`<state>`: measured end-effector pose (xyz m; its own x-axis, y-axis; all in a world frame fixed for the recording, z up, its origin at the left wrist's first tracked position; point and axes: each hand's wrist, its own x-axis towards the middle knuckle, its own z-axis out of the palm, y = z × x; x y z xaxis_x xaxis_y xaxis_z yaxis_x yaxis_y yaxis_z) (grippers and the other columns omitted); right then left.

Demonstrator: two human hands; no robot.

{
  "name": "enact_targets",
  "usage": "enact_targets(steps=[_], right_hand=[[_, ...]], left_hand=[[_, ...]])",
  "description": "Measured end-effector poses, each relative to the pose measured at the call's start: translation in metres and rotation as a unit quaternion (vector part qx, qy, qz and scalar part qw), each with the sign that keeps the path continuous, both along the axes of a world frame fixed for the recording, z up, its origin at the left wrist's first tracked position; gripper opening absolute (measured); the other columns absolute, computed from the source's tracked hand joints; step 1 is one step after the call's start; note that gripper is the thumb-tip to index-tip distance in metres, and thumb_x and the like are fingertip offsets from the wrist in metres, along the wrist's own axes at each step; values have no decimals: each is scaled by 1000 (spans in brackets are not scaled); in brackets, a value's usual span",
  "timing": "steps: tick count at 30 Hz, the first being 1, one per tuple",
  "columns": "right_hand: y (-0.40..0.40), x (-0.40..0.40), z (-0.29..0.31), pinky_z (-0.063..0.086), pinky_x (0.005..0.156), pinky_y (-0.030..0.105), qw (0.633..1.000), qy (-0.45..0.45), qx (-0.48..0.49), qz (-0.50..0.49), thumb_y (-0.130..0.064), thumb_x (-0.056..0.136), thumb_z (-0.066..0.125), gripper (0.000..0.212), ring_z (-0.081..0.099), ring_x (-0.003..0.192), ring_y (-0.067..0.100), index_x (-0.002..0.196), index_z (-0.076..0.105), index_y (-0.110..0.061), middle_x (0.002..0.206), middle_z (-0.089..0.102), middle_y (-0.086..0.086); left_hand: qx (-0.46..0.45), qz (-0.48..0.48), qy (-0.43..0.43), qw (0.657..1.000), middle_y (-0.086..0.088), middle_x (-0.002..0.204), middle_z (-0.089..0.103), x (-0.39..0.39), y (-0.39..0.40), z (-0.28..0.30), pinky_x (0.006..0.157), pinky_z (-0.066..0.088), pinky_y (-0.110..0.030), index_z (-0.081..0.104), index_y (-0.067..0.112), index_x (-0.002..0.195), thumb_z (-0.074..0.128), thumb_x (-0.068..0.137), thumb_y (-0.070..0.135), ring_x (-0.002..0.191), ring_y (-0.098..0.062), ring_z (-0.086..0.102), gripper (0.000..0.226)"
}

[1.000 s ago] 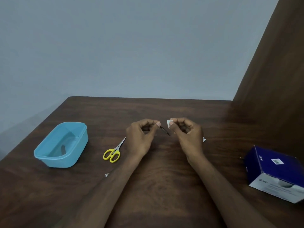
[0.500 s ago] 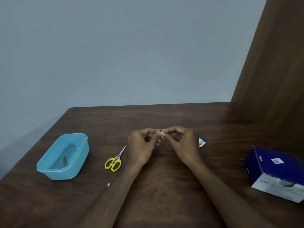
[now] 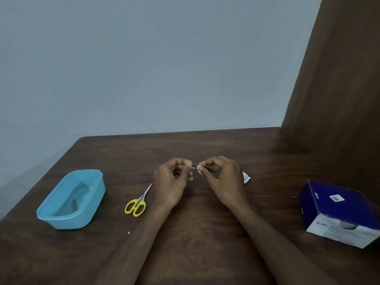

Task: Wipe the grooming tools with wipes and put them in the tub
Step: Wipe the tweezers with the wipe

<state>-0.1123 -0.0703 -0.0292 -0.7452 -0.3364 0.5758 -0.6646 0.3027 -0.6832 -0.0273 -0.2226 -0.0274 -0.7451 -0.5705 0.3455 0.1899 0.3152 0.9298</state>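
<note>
Tweezers (image 3: 209,169), thin and dark, sit mid-frame above the table (image 3: 205,233), one end pinched by the left hand (image 3: 171,183). Right hand (image 3: 223,179) pinches a white wipe (image 3: 199,168) around them. Yellow-handled scissors (image 3: 137,203) lie lower left; blue tub (image 3: 70,199) farther left; blue box (image 3: 339,212) at right.

wooden table (image 3: 205,145) | grey wall (image 3: 144,58) | wooden panel (image 3: 339,89) right
</note>
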Motion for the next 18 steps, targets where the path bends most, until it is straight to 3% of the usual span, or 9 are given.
enact_targets(steps=[5, 14, 18], right_hand=[[7, -8, -3, 56, 84, 42, 999, -11, 1, -45, -42, 86, 76, 8, 66, 86, 6, 86, 75, -34, 87, 75, -23], [3, -2, 0, 53, 85, 41, 999, 16, 19, -27, -45, 90, 76, 9, 65, 90, 7, 92, 74, -37, 90, 73, -23], [7, -3, 2, 49, 85, 27, 1000, 7, 13, -24, -31, 91, 79, 5, 65, 87, 2, 88, 75, -30, 86, 74, -22]], left_hand=[[24, 32, 9, 999, 1, 83, 81, -3, -5, -2, 78, 68, -44, 77, 17, 92, 72, 101, 12, 72, -11, 77, 10], [14, 24, 9, 1000, -2, 80, 77, -2, -5, 0, 81, 67, -51, 74, 16, 95, 69, 103, 15, 70, -9, 76, 9], [40, 25, 27, 998, 2, 82, 76, -2, -4, 3, 81, 67, -46, 72, 11, 100, 65, 105, 11, 71, -3, 71, 9]])
